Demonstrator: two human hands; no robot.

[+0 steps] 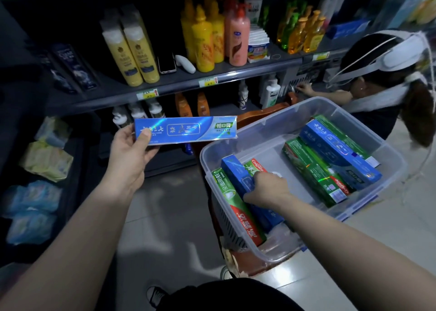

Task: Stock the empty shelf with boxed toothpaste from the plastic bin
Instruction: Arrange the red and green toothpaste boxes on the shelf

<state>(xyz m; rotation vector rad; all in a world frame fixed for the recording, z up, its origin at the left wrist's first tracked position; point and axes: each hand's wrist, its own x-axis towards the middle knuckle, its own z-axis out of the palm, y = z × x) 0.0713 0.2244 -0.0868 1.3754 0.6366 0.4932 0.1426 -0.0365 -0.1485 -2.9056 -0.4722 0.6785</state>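
Left hand (128,155) grips one end of a blue toothpaste box (188,130), held level before the shelves (179,85); right hand (266,188), inside the plastic bin (354,114), curls round a second blue box (236,171) beside green boxes (233,207).

The left hand (128,159) is raised on an outstretched bare forearm, thumb across the front of a blue box (186,130) that it pinches by one end. The right hand (267,188) reaches down, knuckles up, fingers curled round a second blue box (236,173).
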